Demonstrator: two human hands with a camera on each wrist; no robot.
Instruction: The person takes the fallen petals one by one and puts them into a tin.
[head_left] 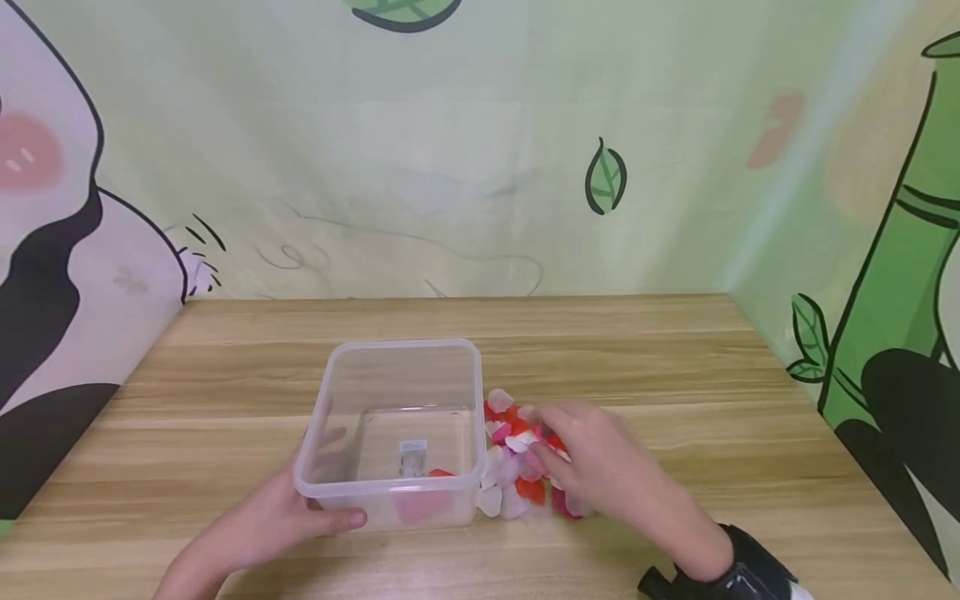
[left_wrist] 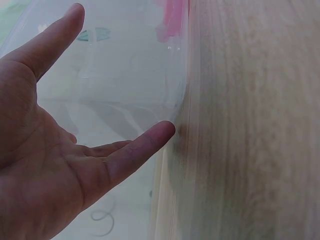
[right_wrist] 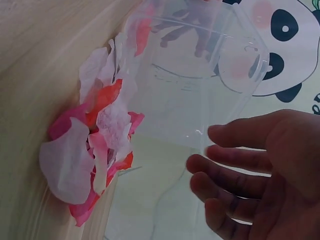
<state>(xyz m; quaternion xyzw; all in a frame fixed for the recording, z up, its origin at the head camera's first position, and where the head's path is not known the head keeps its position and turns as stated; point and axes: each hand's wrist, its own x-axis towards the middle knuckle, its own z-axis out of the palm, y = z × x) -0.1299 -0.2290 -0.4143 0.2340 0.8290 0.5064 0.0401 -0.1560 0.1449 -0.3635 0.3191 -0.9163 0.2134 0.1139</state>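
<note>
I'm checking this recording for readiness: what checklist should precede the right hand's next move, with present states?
1. Clear rectangular plastic container, opening uncovered: ok.
2. Left hand at the container's left side: ok.
3. Thin red, pink and white petals all inside: not ok; a pile lies beside the container.
4. Right hand holding petals: not ok; its wrist view shows it empty.
5. Firmness of the left hand's grip: cannot tell.

On the worktop (head_left: 637,350), the heap of petals (head_left: 516,454) is placed right of the box (head_left: 375,488); more petals (head_left: 423,505) are contained inside. The worktop is backed by a backdrop (head_left: 480,167).
</note>
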